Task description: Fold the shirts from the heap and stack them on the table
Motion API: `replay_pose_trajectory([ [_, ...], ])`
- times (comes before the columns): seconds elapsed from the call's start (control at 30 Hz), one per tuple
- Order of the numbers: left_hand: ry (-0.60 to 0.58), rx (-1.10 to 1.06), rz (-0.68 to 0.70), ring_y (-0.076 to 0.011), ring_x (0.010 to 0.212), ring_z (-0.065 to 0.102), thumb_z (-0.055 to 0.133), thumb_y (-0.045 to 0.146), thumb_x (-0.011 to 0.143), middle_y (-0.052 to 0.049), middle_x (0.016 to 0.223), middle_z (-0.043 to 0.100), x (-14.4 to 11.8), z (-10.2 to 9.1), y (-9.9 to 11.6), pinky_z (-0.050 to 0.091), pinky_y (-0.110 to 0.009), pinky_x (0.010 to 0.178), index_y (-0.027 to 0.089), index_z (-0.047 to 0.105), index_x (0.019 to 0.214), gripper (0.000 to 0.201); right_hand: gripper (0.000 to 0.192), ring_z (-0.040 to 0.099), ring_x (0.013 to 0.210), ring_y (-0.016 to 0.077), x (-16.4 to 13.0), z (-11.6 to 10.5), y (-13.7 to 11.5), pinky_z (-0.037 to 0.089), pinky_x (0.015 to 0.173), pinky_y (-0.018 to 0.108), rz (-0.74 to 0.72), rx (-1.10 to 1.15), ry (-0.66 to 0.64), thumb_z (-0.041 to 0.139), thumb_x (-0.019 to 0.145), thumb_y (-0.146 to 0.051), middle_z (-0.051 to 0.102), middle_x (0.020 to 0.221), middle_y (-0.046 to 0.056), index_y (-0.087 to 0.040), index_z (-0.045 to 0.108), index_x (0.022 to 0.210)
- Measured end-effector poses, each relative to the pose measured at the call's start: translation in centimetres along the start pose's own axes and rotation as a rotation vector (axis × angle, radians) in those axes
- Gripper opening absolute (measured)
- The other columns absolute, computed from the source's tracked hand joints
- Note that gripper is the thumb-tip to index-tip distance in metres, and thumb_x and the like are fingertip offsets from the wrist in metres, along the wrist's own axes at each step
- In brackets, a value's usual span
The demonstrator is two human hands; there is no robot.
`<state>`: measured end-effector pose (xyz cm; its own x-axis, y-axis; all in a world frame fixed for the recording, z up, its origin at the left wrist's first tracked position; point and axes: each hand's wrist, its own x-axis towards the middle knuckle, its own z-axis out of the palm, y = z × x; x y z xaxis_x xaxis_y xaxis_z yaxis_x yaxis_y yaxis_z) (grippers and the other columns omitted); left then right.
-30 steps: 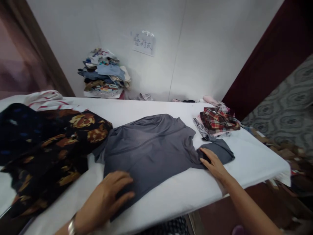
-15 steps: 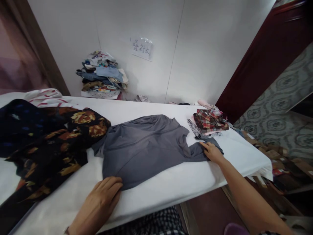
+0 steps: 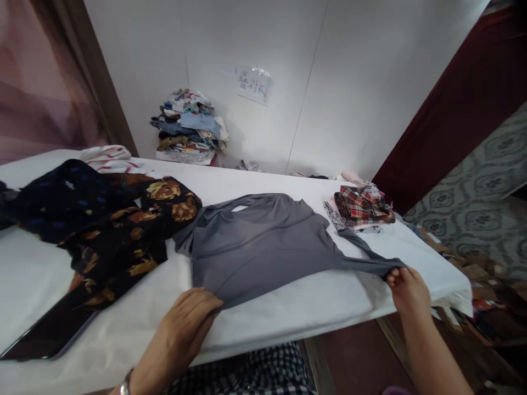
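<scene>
A grey shirt (image 3: 263,247) lies spread over the white-covered table (image 3: 263,334), with some wrinkles across its body. At its near left corner, my left hand (image 3: 191,315) has its fingers closed together over the edge of the fabric; the thumb side is partly hidden. My right hand (image 3: 407,288) pinches an outer part of the shirt at the right and pulls it taut, a little above the table's front edge. Another strip of grey cloth runs from there back toward the folded clothes.
A folded stack with a plaid shirt (image 3: 362,206) on top sits at the back right. Dark floral clothing (image 3: 135,236) and a shiny black flat object (image 3: 49,329) lie at left. Behind the table rises a clothes pile (image 3: 191,126); a paper sign (image 3: 254,86) hangs on the wall.
My right hand has moved right and toward me, drawing the grey fabric out into a stretched strip. My left hand stays at the near left corner. The view has shifted slightly.
</scene>
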<state>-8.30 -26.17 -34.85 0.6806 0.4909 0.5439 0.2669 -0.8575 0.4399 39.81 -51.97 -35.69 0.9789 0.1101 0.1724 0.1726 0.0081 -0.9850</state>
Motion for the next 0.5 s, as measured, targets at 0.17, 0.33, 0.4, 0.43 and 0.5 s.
replay_pose_trajectory([
  [0.17, -0.022, -0.260, -0.291, -0.0242, 0.084, 0.071, 0.060, 0.040, 0.082, 0.001, 0.086, 0.076, -0.7, 0.5, 0.8, 0.060, -0.030, 0.076, 0.031, 0.070, 0.086, 0.014, 0.027, 0.070, 0.071, 0.0183, -0.2, 2.3, -3.9, 0.054, 0.062, 0.031, -0.026, 0.267, -0.080, 0.068, 0.069, -0.035, 0.068, 0.078, -0.001, -0.025, 0.052, 0.088],
  [0.33, 0.008, -0.518, -0.726, -0.0169, 0.063, 0.064, 0.070, 0.047, 0.072, 0.002, 0.067, 0.068, 3.4, -0.5, -1.0, 0.053, -0.022, 0.054, 0.023, 0.068, 0.080, 0.026, 0.025, 0.071, 0.074, 0.0183, 3.0, 11.7, -9.8, 0.057, 0.067, 0.031, -0.106, 0.300, -0.133, 0.065, 0.073, -0.031, 0.070, 0.076, 0.001, -0.023, 0.051, 0.092],
  [0.4, 0.079, -0.666, -0.883, -0.0161, 0.064, 0.065, 0.072, 0.041, 0.069, 0.002, 0.070, 0.069, 6.2, -0.8, -2.6, 0.053, -0.021, 0.053, 0.021, 0.068, 0.082, 0.024, 0.021, 0.070, 0.074, 0.0172, 4.3, 17.1, -12.0, 0.056, 0.065, 0.028, -0.142, 0.293, -0.215, 0.062, 0.078, -0.031, 0.069, 0.075, 0.000, -0.023, 0.050, 0.093],
  [0.43, 0.124, -0.741, -0.967, -0.0160, 0.065, 0.066, 0.072, 0.037, 0.069, 0.001, 0.072, 0.071, 7.6, -0.9, -3.5, 0.053, -0.021, 0.054, 0.021, 0.067, 0.081, 0.021, 0.022, 0.071, 0.078, 0.0173, 4.8, 19.7, -12.8, 0.056, 0.065, 0.027, -0.165, 0.278, -0.320, 0.062, 0.080, -0.032, 0.070, 0.079, 0.001, -0.023, 0.050, 0.096],
  [0.5, 0.205, -0.860, -1.137, -0.0159, 0.065, 0.068, 0.070, 0.029, 0.070, -0.002, 0.074, 0.073, 9.8, -0.7, -4.9, 0.056, -0.023, 0.057, 0.019, 0.066, 0.078, 0.013, 0.033, 0.071, 0.084, 0.0179, 5.3, 24.3, -13.6, 0.057, 0.066, 0.028, -0.166, 0.213, -0.531, 0.064, 0.080, -0.033, 0.072, 0.089, 0.003, -0.023, 0.051, 0.109],
])
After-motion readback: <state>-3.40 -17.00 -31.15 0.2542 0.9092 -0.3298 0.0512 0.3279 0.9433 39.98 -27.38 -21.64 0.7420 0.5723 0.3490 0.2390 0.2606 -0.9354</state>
